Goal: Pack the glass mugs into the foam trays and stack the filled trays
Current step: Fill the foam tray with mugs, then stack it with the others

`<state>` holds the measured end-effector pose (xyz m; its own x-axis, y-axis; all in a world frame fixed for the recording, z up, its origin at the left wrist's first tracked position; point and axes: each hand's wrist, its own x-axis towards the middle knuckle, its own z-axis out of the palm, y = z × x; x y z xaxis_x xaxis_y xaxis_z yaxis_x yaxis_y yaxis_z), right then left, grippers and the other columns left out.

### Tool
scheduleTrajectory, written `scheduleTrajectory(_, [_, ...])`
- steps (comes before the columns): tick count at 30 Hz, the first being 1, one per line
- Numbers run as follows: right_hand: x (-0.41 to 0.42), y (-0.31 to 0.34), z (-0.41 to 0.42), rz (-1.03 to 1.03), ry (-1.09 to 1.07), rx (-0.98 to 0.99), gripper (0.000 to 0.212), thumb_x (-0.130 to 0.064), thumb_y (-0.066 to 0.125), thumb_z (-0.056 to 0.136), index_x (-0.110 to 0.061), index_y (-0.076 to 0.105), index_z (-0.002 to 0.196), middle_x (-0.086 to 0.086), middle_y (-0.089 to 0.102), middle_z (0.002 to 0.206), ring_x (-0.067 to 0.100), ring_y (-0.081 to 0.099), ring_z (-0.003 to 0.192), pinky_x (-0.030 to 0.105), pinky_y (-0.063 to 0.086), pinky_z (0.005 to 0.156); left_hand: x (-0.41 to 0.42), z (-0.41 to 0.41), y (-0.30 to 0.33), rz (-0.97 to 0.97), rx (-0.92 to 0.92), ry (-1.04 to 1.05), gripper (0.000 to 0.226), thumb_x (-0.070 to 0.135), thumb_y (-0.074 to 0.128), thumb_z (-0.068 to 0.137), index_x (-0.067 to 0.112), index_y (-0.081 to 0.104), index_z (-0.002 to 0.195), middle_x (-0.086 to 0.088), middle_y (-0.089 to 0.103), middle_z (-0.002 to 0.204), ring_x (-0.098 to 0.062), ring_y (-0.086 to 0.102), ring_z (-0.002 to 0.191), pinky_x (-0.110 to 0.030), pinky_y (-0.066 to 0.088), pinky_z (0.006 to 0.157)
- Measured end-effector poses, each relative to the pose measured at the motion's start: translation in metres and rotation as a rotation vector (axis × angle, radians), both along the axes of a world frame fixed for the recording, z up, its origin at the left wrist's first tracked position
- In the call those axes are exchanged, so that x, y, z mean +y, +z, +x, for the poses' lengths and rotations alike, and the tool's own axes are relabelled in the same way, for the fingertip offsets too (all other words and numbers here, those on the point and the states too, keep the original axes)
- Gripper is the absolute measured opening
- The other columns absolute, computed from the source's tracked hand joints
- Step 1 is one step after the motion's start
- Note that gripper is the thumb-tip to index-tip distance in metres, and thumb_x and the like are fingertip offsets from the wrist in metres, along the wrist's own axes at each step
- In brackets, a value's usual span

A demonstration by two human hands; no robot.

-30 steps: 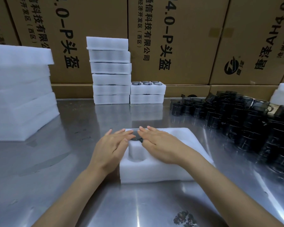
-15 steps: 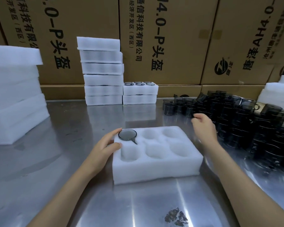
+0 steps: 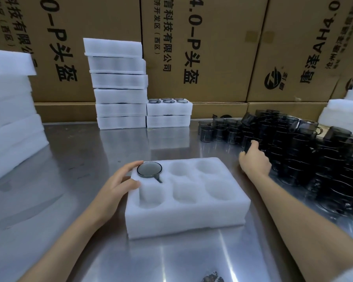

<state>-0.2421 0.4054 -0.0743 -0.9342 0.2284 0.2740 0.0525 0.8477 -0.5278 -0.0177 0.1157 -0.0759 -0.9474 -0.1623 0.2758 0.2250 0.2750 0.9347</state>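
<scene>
One view, head camera. Six round pockets, in two rows of three, are cut into the white foam tray (image 3: 183,210) that lies near the front edge of the steel tabletop (image 3: 69,159). One glass mug (image 3: 149,169) sits in the far-left pocket, rim up, its handle pointing toward the front edge; the other five pockets hold nothing. The left hand (image 3: 118,182) rests against the tray's far-left corner, fingers relaxed and straight, thumb on the top face just beside the mug, gripping nothing. The right hand (image 3: 255,159) reaches to the heap of dark glass mugs (image 3: 306,151) piled along the right edge of the tabletop; its fingers curl round one mug (image 3: 251,144) at the near-left side of the heap. At the back edge stands a tall stack of foam trays (image 3: 118,84), and touching its right side a low stack of two trays (image 3: 168,115) whose top tray shows mug rims. A further foam stack (image 3: 10,119) occupies the left edge, another (image 3: 346,110) the far-right corner. Printed cardboard boxes (image 3: 212,47) form the backdrop.
</scene>
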Motion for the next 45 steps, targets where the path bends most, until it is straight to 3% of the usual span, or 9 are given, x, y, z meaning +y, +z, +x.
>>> scheduleTrajectory(4, [0.0, -0.003, 0.001, -0.015, 0.031, 0.058, 0.032, -0.032, 0.047, 0.095, -0.014, 0.037, 0.12, 0.014, 0.064, 0.099, 0.034, 0.06, 0.086, 0.035, 0.042, 0.069, 0.0, -0.001, 0.001, -0.009, 0.006, -0.002, 0.047, 0.021, 0.051, 0.068, 0.031, 0.06, 0.113, 0.017, 0.067, 0.106, -0.001, 0.062, 0.095, -0.007, 0.045, 0.07])
scheduleTrajectory(9, [-0.002, -0.008, 0.013, 0.088, 0.068, 0.138, 0.043, -0.06, 0.049, 0.086, -0.019, 0.038, 0.095, 0.003, 0.058, 0.079, 0.026, 0.049, 0.07, 0.032, 0.034, 0.061, 0.0, 0.0, 0.002, 0.011, -0.006, 0.013, 0.047, 0.021, 0.052, 0.067, 0.03, 0.06, 0.113, 0.016, 0.067, 0.106, -0.005, 0.062, 0.097, -0.013, 0.046, 0.074])
scheduleTrajectory(14, [-0.002, -0.01, 0.028, 0.113, 0.132, 0.212, 0.038, -0.061, 0.051, 0.083, -0.023, 0.047, 0.082, -0.003, 0.052, 0.087, 0.023, 0.049, 0.087, 0.032, 0.038, 0.064, 0.003, 0.001, 0.004, 0.001, -0.018, 0.04, 0.045, 0.021, 0.049, 0.067, 0.032, 0.061, 0.109, 0.021, 0.067, 0.102, -0.002, 0.062, 0.095, -0.009, 0.045, 0.072])
scheduleTrajectory(20, [-0.005, -0.009, 0.047, -0.153, 0.313, 0.166, 0.019, -0.036, 0.061, 0.082, -0.024, 0.048, 0.088, -0.003, 0.056, 0.094, 0.021, 0.049, 0.092, 0.034, 0.039, 0.068, 0.006, 0.004, 0.007, -0.006, -0.026, 0.062, 0.046, 0.022, 0.048, 0.066, 0.032, 0.06, 0.109, 0.022, 0.066, 0.102, 0.003, 0.061, 0.094, -0.009, 0.045, 0.074])
scheduleTrajectory(29, [-0.014, -0.005, 0.07, -0.274, 0.243, 0.115, 0.045, -0.053, 0.066, 0.073, -0.021, 0.035, 0.081, 0.0, 0.054, 0.077, 0.016, 0.045, 0.062, 0.031, 0.032, 0.051, 0.009, 0.008, 0.011, -0.001, -0.016, 0.053, 0.049, 0.023, 0.046, 0.067, 0.029, 0.059, 0.113, 0.021, 0.06, 0.112, 0.012, 0.058, 0.092, -0.003, 0.042, 0.07])
scheduleTrajectory(34, [-0.012, 0.018, 0.074, -0.688, 0.357, 0.187, 0.056, -0.018, 0.073, 0.076, -0.024, 0.037, 0.119, -0.001, 0.053, 0.114, 0.02, 0.054, 0.102, 0.043, 0.051, 0.085, 0.009, 0.008, 0.011, -0.019, -0.036, 0.072, 0.052, 0.026, 0.046, 0.067, 0.029, 0.057, 0.117, 0.014, 0.057, 0.122, 0.008, 0.055, 0.101, -0.008, 0.042, 0.077])
scheduleTrajectory(40, [-0.028, 0.053, 0.107, -0.677, 0.77, 0.299, 0.039, -0.004, 0.067, 0.079, -0.033, 0.064, 0.104, -0.009, 0.065, 0.1, 0.002, 0.06, 0.092, 0.024, 0.053, 0.077, 0.01, 0.005, 0.017, -0.072, -0.034, 0.13, 0.056, 0.029, 0.049, 0.067, 0.03, 0.053, 0.122, 0.008, 0.048, 0.131, -0.001, 0.047, 0.116, -0.011, 0.036, 0.086])
scheduleTrajectory(42, [-0.039, 0.059, 0.118, -0.643, 0.872, 0.297, 0.043, 0.001, 0.065, 0.079, -0.03, 0.062, 0.109, -0.009, 0.065, 0.106, 0.009, 0.06, 0.098, 0.027, 0.053, 0.082, 0.013, 0.003, 0.024, -0.152, 0.021, 0.181, 0.048, 0.028, 0.058, 0.076, 0.034, 0.051, 0.123, 0.012, 0.046, 0.132, -0.006, 0.042, 0.124, -0.015, 0.032, 0.09])
scheduleTrajectory(45, [-0.056, 0.063, 0.131, -0.561, 0.969, 0.263, 0.048, -0.008, 0.07, 0.08, -0.031, 0.053, 0.119, -0.01, 0.059, 0.114, 0.012, 0.059, 0.105, 0.025, 0.05, 0.088, 0.024, 0.003, 0.04, -0.278, 0.13, 0.18, 0.048, 0.031, 0.069, 0.081, 0.037, 0.05, 0.125, 0.019, 0.048, 0.128, 0.002, 0.045, 0.119, 0.001, 0.032, 0.082])
